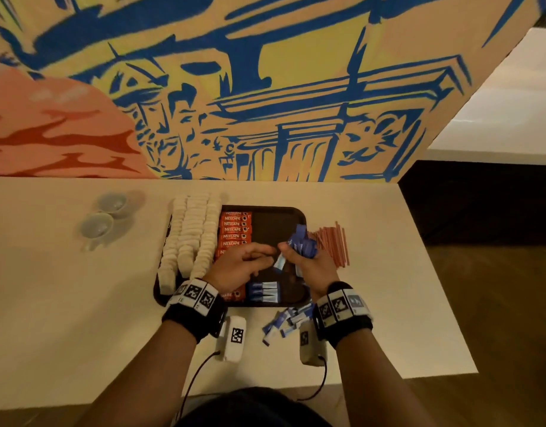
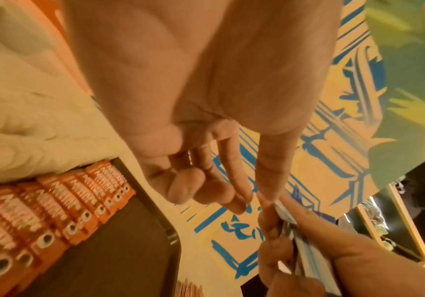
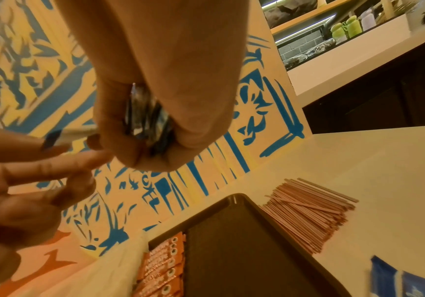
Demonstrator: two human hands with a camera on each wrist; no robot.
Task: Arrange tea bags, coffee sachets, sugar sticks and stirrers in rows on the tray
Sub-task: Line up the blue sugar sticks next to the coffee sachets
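Observation:
A dark tray (image 1: pixel 276 224) holds rows of white tea bags (image 1: pixel 191 235) at its left and a column of red coffee sachets (image 1: pixel 234 229) beside them. A few blue-and-white sugar sticks (image 1: pixel 263 291) lie in the tray's near part. Above the tray my right hand (image 1: pixel 299 260) grips a bundle of sugar sticks (image 1: pixel 301 241), seen between its curled fingers (image 3: pixel 120 124) in the right wrist view. My left hand (image 1: pixel 270 255) pinches one sugar stick (image 3: pixel 74 133) at that bundle. Red stirrers (image 1: pixel 331 245) lie on the table right of the tray.
More sugar sticks (image 1: pixel 284 325) lie loose on the table in front of the tray. Two pale cups (image 1: pixel 106 214) stand at the back left. Two white marker blocks (image 1: pixel 233 337) with cables sit near the front edge. A painted wall (image 1: pixel 265 103) rises behind the table.

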